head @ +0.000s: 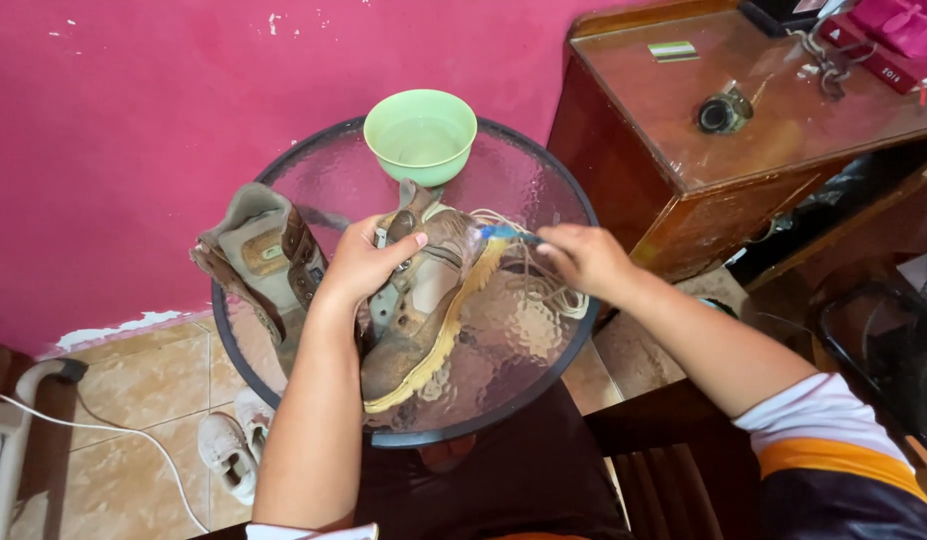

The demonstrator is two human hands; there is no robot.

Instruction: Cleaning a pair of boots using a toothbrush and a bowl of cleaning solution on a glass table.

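On the round glass table [544, 345], set against a magenta wall [134, 120], 2 tan work boots are in view. 1 boot [424, 310] lies on its side across the middle of the glass, its yellowish sole edge turned toward the person's right; the second boot [259, 250] stands at the table's left rim, untouched. Judging by this, the work looks to be on the 1st boot only, with the other not yet reached. The sole edge shows no clear line between cleaned and dirty parts, so how much of it is done cannot be read. Loose whitish laces [549, 290] lie on the glass just beside the boot, apparently already out of it.

The left hand [369, 262] is clamped over the boot's upper near the tongue, thumb and fingers wrapped round it, steadying it. The right hand [584, 258] has its fingers closed on a small blue toothbrush [506, 234], whose head touches the boot near the heel end of the sole. A green bowl [421, 135] stands at the far rim; its contents look pale and clear, though it is hard to be sure.

Brush bristles are too small to make out. A wooden cabinet [704, 170] at the right is cut off by the frame, and small white shoes [232, 450] lie on the tiled floor below.
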